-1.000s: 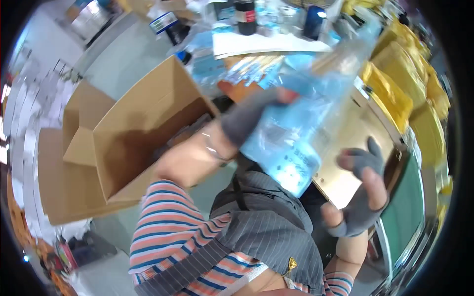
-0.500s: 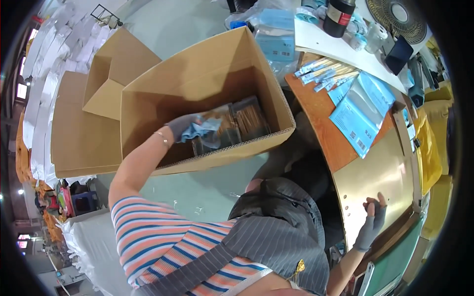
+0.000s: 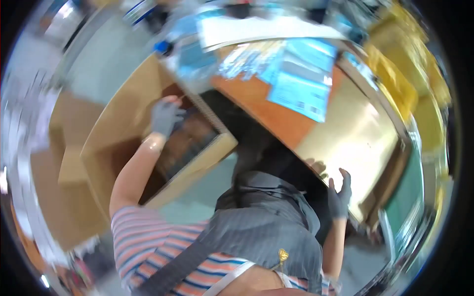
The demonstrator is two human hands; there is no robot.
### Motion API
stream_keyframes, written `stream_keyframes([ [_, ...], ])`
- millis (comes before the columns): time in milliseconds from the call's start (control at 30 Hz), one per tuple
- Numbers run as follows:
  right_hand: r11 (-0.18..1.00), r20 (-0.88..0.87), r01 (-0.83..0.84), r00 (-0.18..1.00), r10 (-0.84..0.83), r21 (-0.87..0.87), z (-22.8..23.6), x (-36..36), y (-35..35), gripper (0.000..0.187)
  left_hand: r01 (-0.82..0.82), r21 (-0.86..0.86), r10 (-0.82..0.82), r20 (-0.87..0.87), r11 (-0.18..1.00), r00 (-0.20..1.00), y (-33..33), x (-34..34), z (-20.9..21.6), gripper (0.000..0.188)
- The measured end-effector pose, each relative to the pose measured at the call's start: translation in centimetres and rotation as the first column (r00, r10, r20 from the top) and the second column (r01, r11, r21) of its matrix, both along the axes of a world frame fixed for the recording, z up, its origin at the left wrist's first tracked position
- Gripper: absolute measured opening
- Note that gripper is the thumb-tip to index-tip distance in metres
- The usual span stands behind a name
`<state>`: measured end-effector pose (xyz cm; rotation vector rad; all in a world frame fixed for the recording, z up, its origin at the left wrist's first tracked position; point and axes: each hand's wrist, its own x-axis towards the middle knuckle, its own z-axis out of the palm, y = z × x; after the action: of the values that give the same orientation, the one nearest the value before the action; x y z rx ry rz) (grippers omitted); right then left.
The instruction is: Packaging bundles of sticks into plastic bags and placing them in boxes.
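Head view: the open brown box (image 3: 123, 108) slants longways up-right. My left hand (image 3: 166, 117) and right hand (image 3: 339, 196) hold nothing.

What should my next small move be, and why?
Probably swing the grey-gloved left hand from the tan cardboard box toward the flat blue plastic packet on the orange wooden tabletop: that hand looks empty, its grip open, and the packet lies unheld.
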<state>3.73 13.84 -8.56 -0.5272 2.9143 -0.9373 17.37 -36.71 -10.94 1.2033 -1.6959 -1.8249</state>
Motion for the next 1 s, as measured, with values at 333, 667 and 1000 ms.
stream_keyframes([
  [333, 0.981, -0.477, 0.167, 0.857, -0.194, -0.098, -10.3, -3.1, 4.5, 0.052, 0.588, -0.439, -0.719, -0.241, 0.680, 0.652, 16.4, -13.9, 12.0, 0.029],
  [667, 0.972, -0.431, 0.186, 0.873, -0.230, -0.142, -12.8, -2.6, 2.4, 0.063, 0.449, -0.892, -0.645, 0.370, -0.046, 0.669, 37.5, -30.1, -9.1, 0.055],
  [1000, 0.970, -0.406, 0.191, 0.882, -0.238, -0.153, -13.1, -3.1, 2.6, 0.067, 0.453, -0.876, -0.476, 0.472, -0.164, 0.742, 37.9, -31.2, -11.0, 0.059],
])
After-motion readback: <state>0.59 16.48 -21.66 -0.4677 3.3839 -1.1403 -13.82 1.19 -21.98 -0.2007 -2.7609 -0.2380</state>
